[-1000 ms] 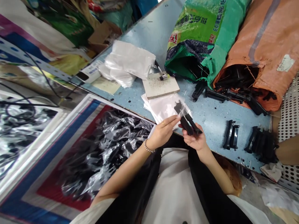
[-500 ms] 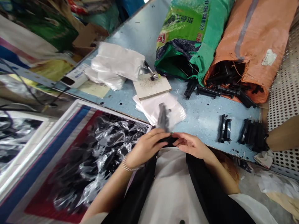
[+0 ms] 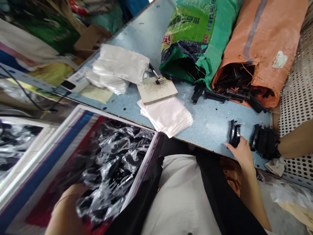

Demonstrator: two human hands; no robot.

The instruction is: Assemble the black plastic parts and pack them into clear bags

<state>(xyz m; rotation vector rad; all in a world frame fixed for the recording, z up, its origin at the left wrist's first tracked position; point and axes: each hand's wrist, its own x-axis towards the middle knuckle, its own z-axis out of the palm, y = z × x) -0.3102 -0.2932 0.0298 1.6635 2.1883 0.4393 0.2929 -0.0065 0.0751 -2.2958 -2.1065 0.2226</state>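
My right hand [image 3: 241,150] is at the near end of a pair of curved black plastic parts [image 3: 235,132] on the blue worktable [image 3: 207,127]. Its thumb and fingers are apart, one on either side of the parts, and I cannot make out a firm grip. My left hand [image 3: 74,192] is low over the white-framed crate [image 3: 141,168], beside the bagged black parts [image 3: 107,173] heaped there. Blur and the hand's own angle hide its fingers. A stack of clear plastic bags [image 3: 168,119] lies at the table's front edge.
Several more black parts [image 3: 265,142] stand at the right, by another person's arm [image 3: 297,138]. A green sack [image 3: 216,55] and an orange sack [image 3: 266,55] spill parts. A board [image 3: 156,91], a marker-like tool [image 3: 157,76] and more bags [image 3: 122,62] lie behind.
My hands have parted from the bagged black part between them. The left moved down-left into the crate; the right moved right to the pair of black parts. The bagged part is gone from above the bag stack.
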